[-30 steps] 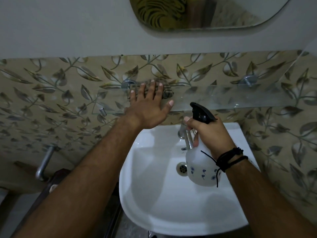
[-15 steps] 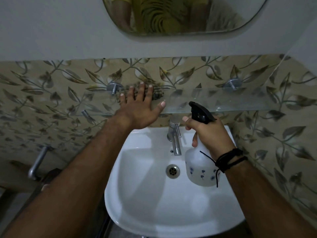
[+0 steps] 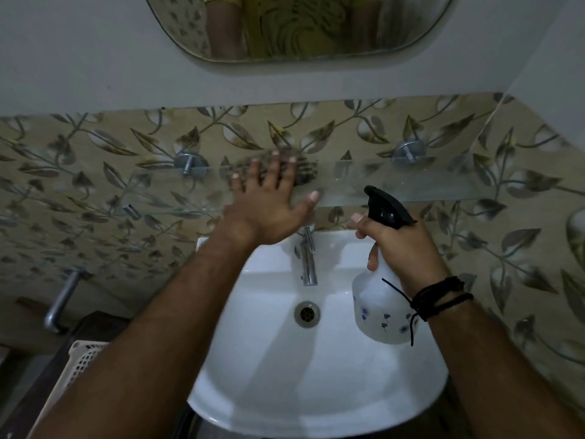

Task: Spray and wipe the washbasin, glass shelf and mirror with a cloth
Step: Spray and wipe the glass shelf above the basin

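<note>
Washbasin (image 3: 316, 375): below both arms, white.
Mirror (image 3: 300, 26): above, likely last.
Glass shelf (image 3: 443, 188): being wiped now.
Left hand (image 3: 269, 201): fingers spread flat, pressing cloth (image 3: 304, 175) on shelf.
Right hand (image 3: 408, 248): wrapped round spray bottle (image 3: 383, 308) over basin.
Next: probably sweeping cloth rightwards.

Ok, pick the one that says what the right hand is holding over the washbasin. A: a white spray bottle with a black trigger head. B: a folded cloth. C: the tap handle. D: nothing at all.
A: the right hand grips the neck of the spray bottle, its black trigger head sticking up above the fingers, over the washbasin.
</note>
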Tool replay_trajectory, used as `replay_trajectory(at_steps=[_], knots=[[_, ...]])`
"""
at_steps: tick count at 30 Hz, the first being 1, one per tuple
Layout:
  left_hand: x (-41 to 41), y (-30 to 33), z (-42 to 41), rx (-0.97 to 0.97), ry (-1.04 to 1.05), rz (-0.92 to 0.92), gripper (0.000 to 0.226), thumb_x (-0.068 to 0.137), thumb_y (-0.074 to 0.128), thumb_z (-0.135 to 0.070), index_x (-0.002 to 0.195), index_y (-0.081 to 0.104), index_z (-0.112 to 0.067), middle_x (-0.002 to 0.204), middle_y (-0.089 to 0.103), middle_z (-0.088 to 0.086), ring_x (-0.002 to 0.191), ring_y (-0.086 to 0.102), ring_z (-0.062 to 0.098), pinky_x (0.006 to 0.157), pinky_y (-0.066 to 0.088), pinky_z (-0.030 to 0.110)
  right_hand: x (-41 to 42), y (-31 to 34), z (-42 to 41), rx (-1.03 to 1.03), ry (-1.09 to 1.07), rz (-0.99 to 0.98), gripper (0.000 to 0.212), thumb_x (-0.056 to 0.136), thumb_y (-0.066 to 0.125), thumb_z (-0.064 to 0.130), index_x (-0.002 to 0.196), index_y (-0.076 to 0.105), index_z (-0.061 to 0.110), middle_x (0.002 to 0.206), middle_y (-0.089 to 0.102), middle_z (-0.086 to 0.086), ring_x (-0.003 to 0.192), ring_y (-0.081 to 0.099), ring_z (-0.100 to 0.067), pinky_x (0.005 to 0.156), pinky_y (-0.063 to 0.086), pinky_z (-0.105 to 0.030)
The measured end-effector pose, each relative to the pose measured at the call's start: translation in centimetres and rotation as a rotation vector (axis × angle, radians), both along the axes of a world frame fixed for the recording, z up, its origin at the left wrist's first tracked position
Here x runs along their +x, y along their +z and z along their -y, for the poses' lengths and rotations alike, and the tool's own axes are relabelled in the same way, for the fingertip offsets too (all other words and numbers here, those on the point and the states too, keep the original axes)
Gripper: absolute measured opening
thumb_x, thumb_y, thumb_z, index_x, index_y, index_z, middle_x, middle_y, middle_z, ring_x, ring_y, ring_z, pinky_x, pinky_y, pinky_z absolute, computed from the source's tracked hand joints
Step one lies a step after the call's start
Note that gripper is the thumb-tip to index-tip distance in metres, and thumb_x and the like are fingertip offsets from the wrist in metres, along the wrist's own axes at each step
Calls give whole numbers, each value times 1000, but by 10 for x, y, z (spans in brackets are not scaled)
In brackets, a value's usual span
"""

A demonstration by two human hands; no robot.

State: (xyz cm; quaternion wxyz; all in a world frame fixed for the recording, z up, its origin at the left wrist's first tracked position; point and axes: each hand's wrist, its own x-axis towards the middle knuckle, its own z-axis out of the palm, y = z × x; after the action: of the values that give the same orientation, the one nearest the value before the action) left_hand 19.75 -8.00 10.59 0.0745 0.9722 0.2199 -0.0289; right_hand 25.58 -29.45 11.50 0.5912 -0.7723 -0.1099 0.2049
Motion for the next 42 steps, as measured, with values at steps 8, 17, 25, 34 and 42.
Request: replay_trajectory(at_steps=[8,17,25,34,42], knots=[[-16,-3,21,-67,-119,133,67,96,2,-70,159,0,-48,169,-10,-15,157,-13,20,124,-6,58,8,-1,9,-11,2,-11,31,95,74,27,125,70,30,92,76,-5,43,53,-22,70,55,-32],[-3,-3,30,-46,-44,70,76,90,2,-76,159,-7,-45,169,-16,-9,156,-16,30,122,-9,60,18,4,21,-20,-25,-31,13,95,73,24,108,70,23,82,69,-9,39,50,-22,68,50,-35],[-44,-20,21,42,81,170,67,94,-6,-66,158,-9,-44,171,-10,-9,157,-11,25,123,-2,62,23,11,25,-35,-59,-19,11,91,76,33,83,68,32,88,71,-38,39,54,-18,91,55,-53],[-11,-16,56,41,123,140,76,97,2,-71,161,-8,-33,170,-13,3,156,-12,36,121,-5,66,24,10,40,-28,-116,-2,9,88,77,37,82,74,33,81,76,-21,45,57,-21,94,55,-58],[-10,-19,74,5,-44,192,65,99,2,-65,160,-4,-43,170,-10,-12,157,-12,20,124,-6,59,23,14,46,-24,-117,-4,15,88,77,38,73,77,39,82,73,-31,49,57,-25,97,55,-60]])
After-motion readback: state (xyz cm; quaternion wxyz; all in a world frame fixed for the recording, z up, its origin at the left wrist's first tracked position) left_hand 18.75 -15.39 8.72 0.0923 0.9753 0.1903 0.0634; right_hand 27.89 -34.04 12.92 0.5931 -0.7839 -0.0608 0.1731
